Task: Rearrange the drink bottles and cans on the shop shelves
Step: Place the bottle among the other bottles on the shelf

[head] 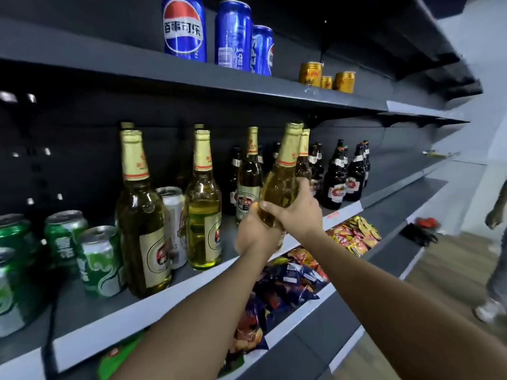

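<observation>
A clear beer bottle with a gold foil neck (282, 176) is tilted in front of the middle shelf (153, 305), held in both hands. My left hand (256, 235) grips its lower part from below. My right hand (297, 209) wraps its body from the right. More gold-necked bottles (204, 204) stand upright to the left, with a white can (174, 215) between two of them. Green cans (100, 259) stand at the far left. Dark bottles (336, 179) stand to the right.
Blue cola cans (185, 28) and small gold cans (310, 74) stand on the upper shelf. Snack packets (288, 278) fill the lower shelf. A black item (417, 234) lies further right. Another person's leg and shoe (491, 305) show at the right edge.
</observation>
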